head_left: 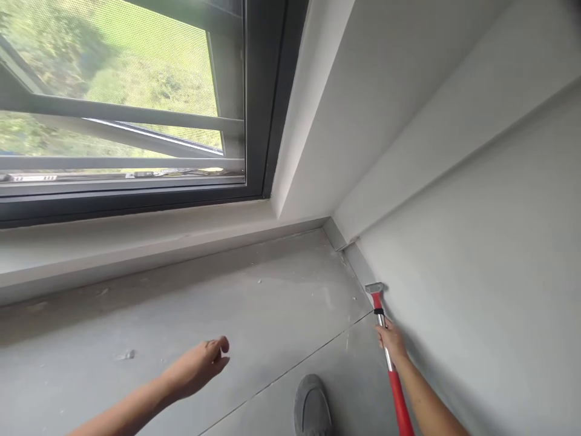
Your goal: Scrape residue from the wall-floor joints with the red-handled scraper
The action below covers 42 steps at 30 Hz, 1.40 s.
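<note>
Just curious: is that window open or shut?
Open. The window has a sash swung outward at a slant beyond the mesh screen.

The window point(122, 103) stands at upper left, above a ledge point(136, 242), with the floor point(249, 303) before it. The wall point(476, 212) runs along the right. The scraper point(385, 351) lies at the wall's foot, a shoe point(312, 407) to its left.

The scraper point(385, 345) has a red handle, a silver shaft, a black band and a grey metal head. The floor point(204, 303) is grey with white specks. The shoe point(312, 407) is grey, the window frame point(267, 109) black, and the walls point(476, 242) pale grey-white.
</note>
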Available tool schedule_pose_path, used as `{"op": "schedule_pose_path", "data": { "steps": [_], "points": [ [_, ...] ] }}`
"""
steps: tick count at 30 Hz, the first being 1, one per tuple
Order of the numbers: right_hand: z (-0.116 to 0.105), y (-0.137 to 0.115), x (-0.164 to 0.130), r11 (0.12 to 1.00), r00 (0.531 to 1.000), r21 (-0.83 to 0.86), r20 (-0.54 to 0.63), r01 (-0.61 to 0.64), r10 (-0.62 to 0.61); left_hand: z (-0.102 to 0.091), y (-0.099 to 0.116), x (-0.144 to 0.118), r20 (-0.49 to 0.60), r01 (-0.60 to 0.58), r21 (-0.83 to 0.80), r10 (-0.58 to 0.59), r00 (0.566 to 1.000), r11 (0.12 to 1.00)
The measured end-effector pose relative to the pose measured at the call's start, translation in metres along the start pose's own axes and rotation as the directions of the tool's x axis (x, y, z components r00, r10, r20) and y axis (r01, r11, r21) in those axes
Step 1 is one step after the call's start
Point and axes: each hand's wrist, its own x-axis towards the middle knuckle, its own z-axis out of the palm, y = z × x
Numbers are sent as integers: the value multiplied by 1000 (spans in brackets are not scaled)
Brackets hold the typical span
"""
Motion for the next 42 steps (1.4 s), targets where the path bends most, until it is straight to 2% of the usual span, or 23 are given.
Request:
{"op": "schedule_pose_path", "data": {
  "steps": [3,11,14,18,27,32,42],
  "points": [
    [-6,3,3,1000,999,-2,45,11,-11,-2,4,0,3,19,23,-19,1000,1000],
    [1,4,0,999,999,-24,35,27,-26,11,2,6,5,-4,5,4,1000,1000],
    [3,-1,-2,999,1000,-37,12,25,-24,9,4,7,8,7,13,-7,1000,1000],
    [4,-3,-1,997,998,-70,43,38,-35,7,9,8,26,-4,7,4,1000,1000],
    [27,2,3,998,999,-54,-41,27,-29,5,12,7,37,18,5,-18,999,1000],
    [25,-3,0,992,996,-103,-57,67,-73,7,8,4,40,28,12,-28,999,1000],
    [24,-7,-8,997,998,-76,-59,18,-22,6,5,5,39,15,-10,-14,999,1000]
  ]
}}
